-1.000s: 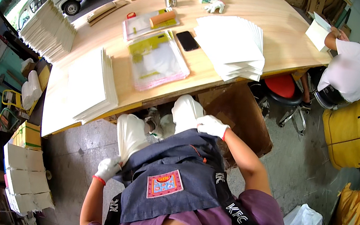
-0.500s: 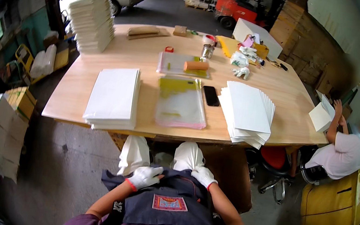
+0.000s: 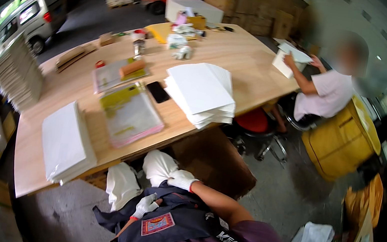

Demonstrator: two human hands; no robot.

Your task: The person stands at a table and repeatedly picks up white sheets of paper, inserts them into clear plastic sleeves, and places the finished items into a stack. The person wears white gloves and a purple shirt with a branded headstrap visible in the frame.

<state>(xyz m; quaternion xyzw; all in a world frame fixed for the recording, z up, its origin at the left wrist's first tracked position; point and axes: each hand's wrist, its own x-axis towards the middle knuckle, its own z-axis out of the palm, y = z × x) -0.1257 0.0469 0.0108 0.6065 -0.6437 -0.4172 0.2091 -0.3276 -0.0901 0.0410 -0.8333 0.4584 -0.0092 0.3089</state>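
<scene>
I sit at a wooden table with both gloved hands in my lap, touching a dark apron (image 3: 177,222). My left hand (image 3: 145,205), in a white glove with bare fingertips showing, lies loosely on the apron, fingers a little bent, holding nothing visible. Higher on my thigh, my right hand (image 3: 182,180) lies flat on the white trousers (image 3: 158,166) at the apron's edge, also without anything visible in it. On the tabletop stand a stack of white sheets (image 3: 66,139) at left, clear plastic bags (image 3: 131,116) in the middle, and a fanned white stack (image 3: 201,89) at right.
A black phone (image 3: 158,92) and an orange-brown roll (image 3: 132,68) lie by the bags. A tall white stack (image 3: 16,70) stands far left. At the table's right end a co-worker (image 3: 329,92) handles a white box (image 3: 288,61). A yellow bin (image 3: 340,139) stands behind the co-worker.
My view has swung to the right and tilted, so the table slants and more of the right side shows. Both hands remain on my lap. The co-worker's hands moved at the white box.
</scene>
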